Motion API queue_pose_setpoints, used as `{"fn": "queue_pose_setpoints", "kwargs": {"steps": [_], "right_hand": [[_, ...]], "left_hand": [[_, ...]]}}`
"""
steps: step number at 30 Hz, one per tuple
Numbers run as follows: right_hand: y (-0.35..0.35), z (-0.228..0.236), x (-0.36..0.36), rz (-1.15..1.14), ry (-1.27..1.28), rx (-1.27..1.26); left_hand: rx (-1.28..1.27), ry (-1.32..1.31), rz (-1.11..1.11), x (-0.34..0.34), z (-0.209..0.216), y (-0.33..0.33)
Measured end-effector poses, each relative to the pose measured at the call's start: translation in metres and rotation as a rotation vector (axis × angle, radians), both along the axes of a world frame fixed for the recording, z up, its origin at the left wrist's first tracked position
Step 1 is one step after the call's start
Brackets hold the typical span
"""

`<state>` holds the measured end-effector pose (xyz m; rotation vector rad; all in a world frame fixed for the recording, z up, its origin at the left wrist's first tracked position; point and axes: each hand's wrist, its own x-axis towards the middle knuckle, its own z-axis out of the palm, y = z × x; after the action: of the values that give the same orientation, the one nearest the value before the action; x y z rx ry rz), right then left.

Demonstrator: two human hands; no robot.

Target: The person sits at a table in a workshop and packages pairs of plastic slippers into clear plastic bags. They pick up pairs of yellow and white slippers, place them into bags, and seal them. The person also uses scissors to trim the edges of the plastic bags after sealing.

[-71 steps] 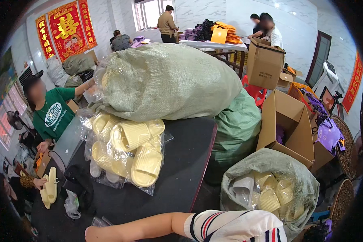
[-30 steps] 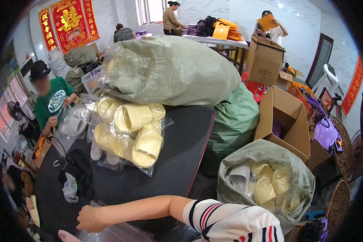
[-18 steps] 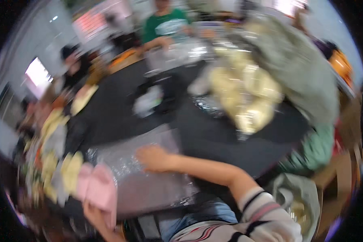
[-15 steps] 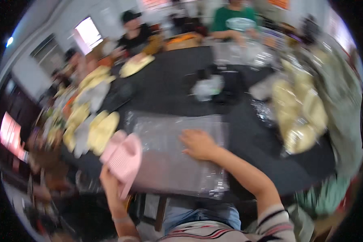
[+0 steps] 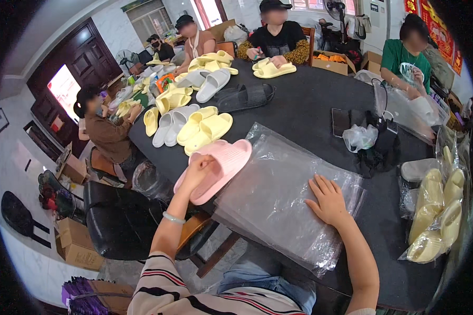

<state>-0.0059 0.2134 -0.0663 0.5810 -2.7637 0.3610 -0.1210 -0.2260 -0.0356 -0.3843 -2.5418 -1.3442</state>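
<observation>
So, your left hand grasps the pink slippers, fingers tucked at the opening, beside the clear bags on the black counter. Your right hand lies spread, clutching nothing: press evenly, as thin, glossy plastic likely slips. Pinch lightly; the ribbed, rounded strap looks soft.

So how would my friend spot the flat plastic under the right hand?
Find the big black table, then its near edge, where the person's right hand rests. Under that hand lies a stack of clear plastic. It lies flat, unlike the bulging, bagged yellow slippers farther right.
</observation>
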Motion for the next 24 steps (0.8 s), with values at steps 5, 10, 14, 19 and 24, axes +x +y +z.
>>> {"fn": "queue_pose_setpoints", "kwargs": {"steps": [5,10,14,19,24], "right_hand": [[0.0,0.0,-0.002,-0.006,0.006,0.011],[-0.002,0.001,-0.001,-0.008,0.001,0.006],[-0.001,0.0,-0.001,-0.005,0.004,0.0],[-0.004,0.001,-0.002,0.0,-0.016,0.011],[-0.002,0.002,-0.002,-0.014,-0.026,0.019]], "left_hand": [[-0.213,0.14,-0.109,-0.014,-0.013,0.022],[-0.397,0.021,0.006,-0.003,-0.018,0.034],[-0.215,0.078,-0.104,-0.007,-0.005,0.048],[-0.291,0.109,-0.024,-0.036,-0.017,0.045],[-0.358,0.115,0.169,-0.054,-0.033,0.047]]}}
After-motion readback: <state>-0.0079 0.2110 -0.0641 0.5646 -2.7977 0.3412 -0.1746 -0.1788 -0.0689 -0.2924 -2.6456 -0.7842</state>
